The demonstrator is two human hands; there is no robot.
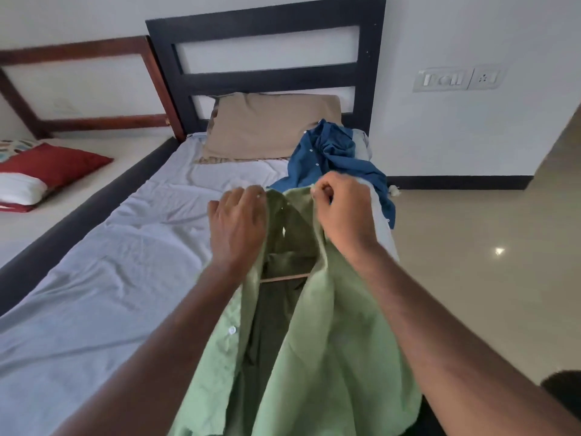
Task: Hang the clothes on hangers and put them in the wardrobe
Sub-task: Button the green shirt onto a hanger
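Observation:
A light green button shirt [330,335] hangs open in front of me above the bed's right side. Inside it the wooden bar of a hanger [284,278] shows between the two front panels. My left hand [237,225] grips the shirt's left collar edge. My right hand [342,212] is pinched shut on the right collar edge near the top. A crumpled blue shirt [333,155] lies on the bed behind my hands, draped over the right edge. The hanger's hook is hidden by the fabric and my hands.
A bed with a pale grey sheet [110,262] and a beige pillow [270,124] stands before a dark headboard [267,80]. A second bed with a red pillow [53,168] lies to the left. Tiled floor [471,247] runs along the right.

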